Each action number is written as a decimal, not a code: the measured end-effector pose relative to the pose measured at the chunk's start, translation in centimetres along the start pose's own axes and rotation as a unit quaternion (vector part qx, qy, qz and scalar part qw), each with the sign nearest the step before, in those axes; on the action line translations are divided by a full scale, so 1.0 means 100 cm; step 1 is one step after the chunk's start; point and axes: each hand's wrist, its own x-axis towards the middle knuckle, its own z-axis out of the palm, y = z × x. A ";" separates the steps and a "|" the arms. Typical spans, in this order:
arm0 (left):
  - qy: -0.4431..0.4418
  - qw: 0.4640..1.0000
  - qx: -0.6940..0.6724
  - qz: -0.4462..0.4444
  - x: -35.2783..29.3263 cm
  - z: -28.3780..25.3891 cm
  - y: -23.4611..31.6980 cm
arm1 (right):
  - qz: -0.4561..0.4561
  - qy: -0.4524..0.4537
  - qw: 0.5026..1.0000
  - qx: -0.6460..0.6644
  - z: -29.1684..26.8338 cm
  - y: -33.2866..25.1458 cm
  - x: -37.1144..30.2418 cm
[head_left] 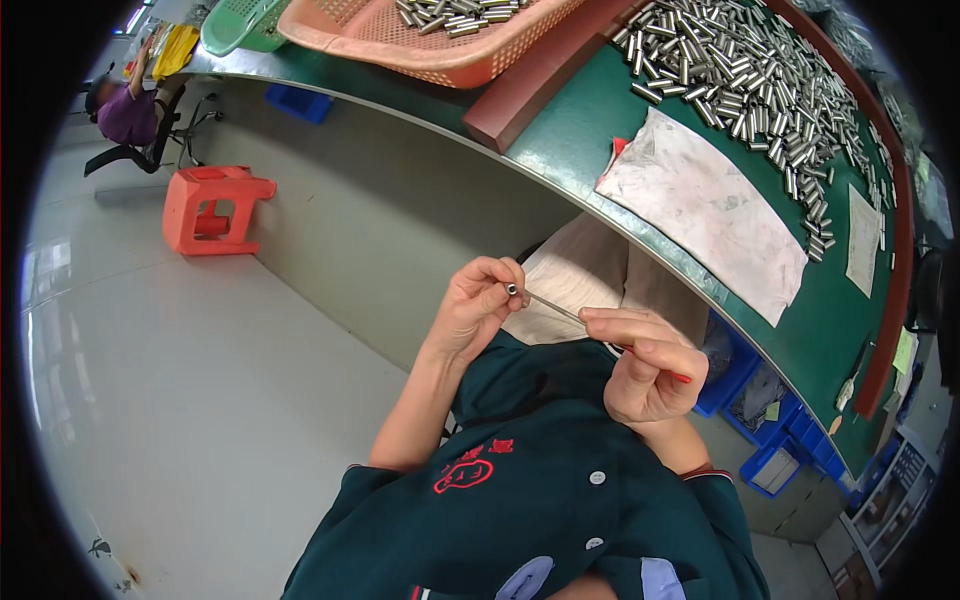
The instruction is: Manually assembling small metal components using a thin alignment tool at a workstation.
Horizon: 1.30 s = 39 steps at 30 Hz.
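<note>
Left hand [478, 305]: pinching one small metal tube [511, 289] between thumb and fingers, dark bore turned toward the camera.
Right hand [655, 360]: grasping a thin rod [553, 306] by its red handle [683, 378], with the handle's end jutting past the fingers.
Rod tip: pointed at the left fingertips, right by the tube; cannot tell whether inside the bore, touching or just short.
Step in hand: by judgement, working on a single tube with the rod, above the lap and off the table.
Next move: probably calls for a firm left pinch, rod lined up with the bore, light right-hand pressure; easy to slip off so small a rim.
Trousers [570, 272]: pale, directly beyond and below the fingers.
Cloth [710, 205]: whitish, smudged, spread on the green table [562, 140], ahead and right of the fingers.
Pile [740, 85]: many similar tubes, loose, farther off past the cloth.
Bar [530, 92]: reddish-brown, straight ahead of the fingers, between pile and basket.
Basket [440, 62]: pink, holding more tubes, ahead and slightly left.
Bins [770, 410]: blue, right of the right fingers, below the table edge.
Stool [180, 212]: red, on the floor, well off to the left.
Co-worker [130, 115]: seated, purple top, farthest left.
</note>
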 end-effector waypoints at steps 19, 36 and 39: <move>0.040 0.999 0.020 -0.031 -0.006 -0.003 0.000 | -0.008 0.002 0.998 -0.056 -0.009 0.007 -0.006; 0.130 0.988 -0.066 -0.061 -0.008 0.000 -0.004 | -0.004 -0.031 0.999 -0.022 0.001 0.015 -0.009; 0.143 0.986 -0.040 -0.069 -0.008 0.001 -0.004 | 0.003 -0.023 1.000 -0.010 0.003 0.017 -0.011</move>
